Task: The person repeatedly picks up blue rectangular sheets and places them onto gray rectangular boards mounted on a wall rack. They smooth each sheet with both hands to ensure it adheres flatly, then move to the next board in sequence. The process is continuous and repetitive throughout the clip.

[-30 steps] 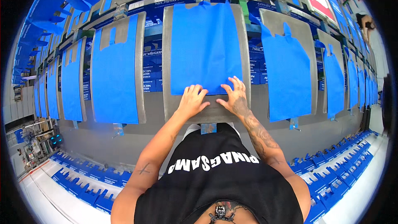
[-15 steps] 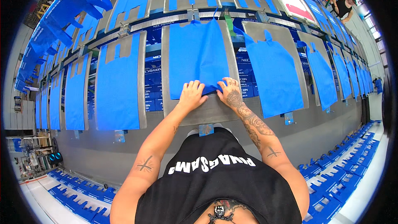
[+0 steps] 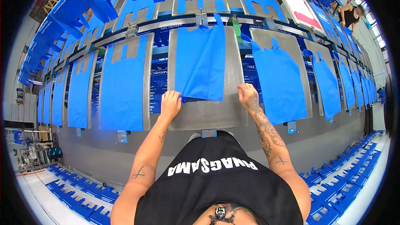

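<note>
A blue fabric bag with cut-out handles (image 3: pixel 208 66) lies on a grey board (image 3: pixel 208 118) in front of me. Diagonal creases run across its cloth, and its lower edge sits askew above the board's near end. My left hand (image 3: pixel 171 105) pinches the bag's lower left corner at the board's left edge. Over at the board's right edge, my right hand (image 3: pixel 248 95) is apart from the cloth, its fingers loosely bent and holding nothing I can see.
More boards carry blue bags: one to the left (image 3: pixel 123 87), one to the right (image 3: pixel 280 83), others in a far row. Blue bags hang at upper left (image 3: pixel 96 4). At upper right, another person's hands hold a white-and-red printing frame (image 3: pixel 298 8). Blue pieces line the floor.
My hands have moved apart; the right one has let go of the bag and gone to the board's right edge. The bag's lower edge has unfolded and shifted, slanting its creases.
</note>
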The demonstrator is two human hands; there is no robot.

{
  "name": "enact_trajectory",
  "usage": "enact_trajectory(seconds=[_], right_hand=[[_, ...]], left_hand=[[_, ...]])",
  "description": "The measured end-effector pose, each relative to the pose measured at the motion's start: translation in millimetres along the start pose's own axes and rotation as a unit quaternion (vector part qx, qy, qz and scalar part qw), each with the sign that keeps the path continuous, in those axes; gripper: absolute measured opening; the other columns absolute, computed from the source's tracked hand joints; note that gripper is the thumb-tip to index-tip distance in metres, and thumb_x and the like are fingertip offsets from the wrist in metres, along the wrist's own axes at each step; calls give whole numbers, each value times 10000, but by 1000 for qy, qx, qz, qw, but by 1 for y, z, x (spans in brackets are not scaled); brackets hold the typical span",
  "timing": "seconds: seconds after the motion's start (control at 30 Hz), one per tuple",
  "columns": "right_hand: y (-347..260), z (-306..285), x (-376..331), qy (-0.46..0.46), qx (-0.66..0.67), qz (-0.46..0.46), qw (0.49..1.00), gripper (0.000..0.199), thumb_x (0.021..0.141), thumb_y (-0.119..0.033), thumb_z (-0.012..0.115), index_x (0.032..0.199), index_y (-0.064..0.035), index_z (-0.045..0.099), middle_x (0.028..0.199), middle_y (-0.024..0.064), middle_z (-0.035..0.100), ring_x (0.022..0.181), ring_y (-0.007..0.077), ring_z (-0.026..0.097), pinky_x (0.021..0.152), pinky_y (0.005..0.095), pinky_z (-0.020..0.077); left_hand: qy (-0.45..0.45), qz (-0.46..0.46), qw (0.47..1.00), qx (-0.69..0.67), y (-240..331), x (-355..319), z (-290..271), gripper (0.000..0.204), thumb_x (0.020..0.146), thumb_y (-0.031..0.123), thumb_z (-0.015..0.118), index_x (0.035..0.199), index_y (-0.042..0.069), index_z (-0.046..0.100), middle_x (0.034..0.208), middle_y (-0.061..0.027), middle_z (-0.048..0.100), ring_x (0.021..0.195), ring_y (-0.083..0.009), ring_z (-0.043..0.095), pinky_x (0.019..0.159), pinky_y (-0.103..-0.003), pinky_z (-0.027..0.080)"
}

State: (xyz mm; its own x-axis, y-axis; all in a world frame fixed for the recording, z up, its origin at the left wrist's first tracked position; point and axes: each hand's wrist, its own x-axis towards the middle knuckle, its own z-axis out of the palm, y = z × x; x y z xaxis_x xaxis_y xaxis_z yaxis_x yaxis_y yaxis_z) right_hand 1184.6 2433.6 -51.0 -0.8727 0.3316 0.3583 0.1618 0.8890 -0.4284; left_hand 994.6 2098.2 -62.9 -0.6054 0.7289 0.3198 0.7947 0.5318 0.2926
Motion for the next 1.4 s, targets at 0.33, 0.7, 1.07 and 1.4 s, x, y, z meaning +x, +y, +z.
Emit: enact_trajectory(seconds=[0.33,0.7,1.07,1.4], right_hand=[[-128,50,11,21,-23,60,998,882,667,-380,881,1403,-139,459,1427,196,423,1345,388,394,1104,514,338],[-32,18,35,0,-4,10,1000,428,662,-21,691,1079,-104,649,1015,67,687,1036,262,628,972,411,427],[-38,-1,39,55,22,-2,998,412,676,-41,679,1085,-91,653,1014,97,676,1028,303,632,940,428,458],[-53,2,39,-19,-39,-17,999,448,706,-72,723,1142,-126,636,1008,83,665,997,283,651,906,406,479]], left_hand=[[141,37,989,-26,71,63,1,128,856,36,612,982,45,595,881,-102,634,831,-293,624,746,-421,464],[-30,171,980,98,12,56,-41,254,824,121,721,1052,65,624,883,-75,614,830,-246,613,691,-385,499],[-65,-109,985,-117,57,20,-16,921,671,422,879,1393,54,443,1311,-186,519,1175,-351,561,945,-445,497],[-13,-43,997,55,69,9,54,328,849,257,716,1103,83,605,1049,-103,576,1012,-294,547,827,-450,426]])
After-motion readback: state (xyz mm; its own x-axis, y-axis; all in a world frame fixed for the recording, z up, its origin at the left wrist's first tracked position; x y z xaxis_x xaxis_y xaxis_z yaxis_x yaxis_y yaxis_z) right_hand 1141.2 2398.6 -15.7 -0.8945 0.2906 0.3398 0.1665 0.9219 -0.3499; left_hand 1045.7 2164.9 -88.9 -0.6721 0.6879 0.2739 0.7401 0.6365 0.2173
